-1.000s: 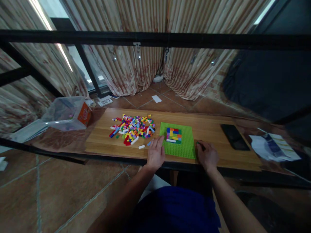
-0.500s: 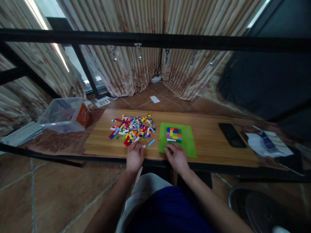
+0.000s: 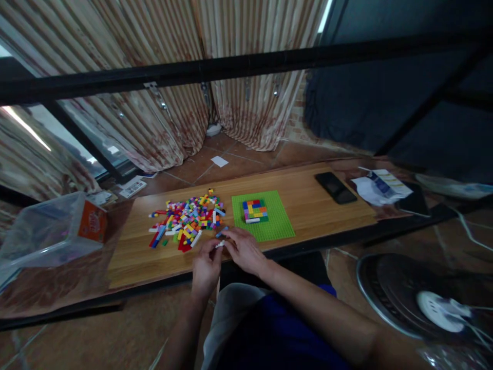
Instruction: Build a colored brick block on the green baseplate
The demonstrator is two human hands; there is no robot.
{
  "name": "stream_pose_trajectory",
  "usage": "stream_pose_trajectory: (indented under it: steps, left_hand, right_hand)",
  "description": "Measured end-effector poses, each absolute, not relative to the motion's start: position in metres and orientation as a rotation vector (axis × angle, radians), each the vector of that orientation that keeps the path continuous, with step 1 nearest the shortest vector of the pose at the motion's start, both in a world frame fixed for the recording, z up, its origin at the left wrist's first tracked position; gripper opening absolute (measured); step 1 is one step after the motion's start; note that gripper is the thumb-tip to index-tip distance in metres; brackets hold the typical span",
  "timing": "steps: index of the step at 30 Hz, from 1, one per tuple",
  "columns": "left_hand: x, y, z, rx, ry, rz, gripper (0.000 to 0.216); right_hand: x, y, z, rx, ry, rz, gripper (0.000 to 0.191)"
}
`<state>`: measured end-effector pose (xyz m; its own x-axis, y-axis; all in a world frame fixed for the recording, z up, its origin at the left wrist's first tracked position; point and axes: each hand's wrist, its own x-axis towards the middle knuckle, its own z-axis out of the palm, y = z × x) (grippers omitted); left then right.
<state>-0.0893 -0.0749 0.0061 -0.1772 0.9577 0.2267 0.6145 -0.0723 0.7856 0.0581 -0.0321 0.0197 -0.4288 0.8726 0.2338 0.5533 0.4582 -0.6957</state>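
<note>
The left hand (image 3: 206, 264) and the right hand (image 3: 243, 250) meet at the near edge of the long wooden bench (image 3: 316, 205). The left hand's fingers pinch a small white plastic brick (image 3: 220, 244). The right hand's fingertips touch the same brick, but I cannot tell whether they grip it. Just beyond the hands lies a loose heap of multicoloured plastic bricks (image 3: 187, 223). Beside it to the right lies a flat green studded baseplate (image 3: 278, 229) carrying a small square block of joined coloured bricks (image 3: 254, 210). Farther right on the bench lies a black phone (image 3: 335, 187).
</note>
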Motion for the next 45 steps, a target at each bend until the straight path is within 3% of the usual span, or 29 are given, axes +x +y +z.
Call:
stream_pose_trajectory:
  steps: [10, 21, 31, 45]
  left_hand:
    - [-0.035, -0.064, 0.005, 1.850, 1.440, 1.013, 0.012]
    - [-0.019, -0.043, 0.006, 2.009, 1.622, 1.019, 0.021]
    - [-0.023, -0.024, -0.008, 2.329, 1.690, 1.027, 0.027]
    - [-0.023, -0.024, -0.013, 2.326, 1.667, 1.053, 0.023]
  right_hand:
    - [0.131, -0.046, 0.024, -1.252, -2.024, 0.900, 0.020]
    - [0.188, -0.025, 0.016, -1.557, -1.678, 0.770, 0.023]
    - [0.180, 0.011, 0.007, -1.600, -1.508, 0.625, 0.016]
    - [0.152, 0.014, 0.001, -1.667, -1.577, 0.464, 0.017]
